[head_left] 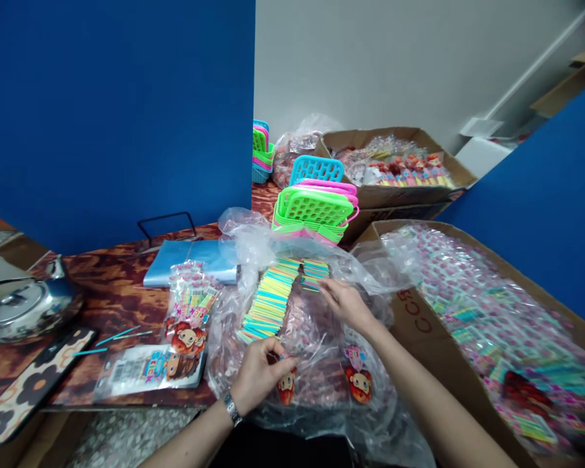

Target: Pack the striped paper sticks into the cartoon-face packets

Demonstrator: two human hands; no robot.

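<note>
My left hand (262,372) is closed, thumb and fingers curled together at a clear packet with a lion print (286,387); the fingers partly hide it. My right hand (345,303) reaches to a small bunch of coloured sticks (314,272), its fingertips pinched at their lower ends. Left of that bunch lies a larger pile of yellow, green and teal sticks (270,296). Both lie on a big clear plastic bag (316,351) full of pinkish packets. Another lion-print packet (359,382) rests below my right forearm.
Filled packets crowd an open carton (424,315) at right; a second carton (390,192) stands behind. Stacked plastic baskets (316,205) stand beyond the bag. Leftward are blue plastic sheets (190,260), lion packets (190,312), a phone (36,380) and a metal kettle (29,309).
</note>
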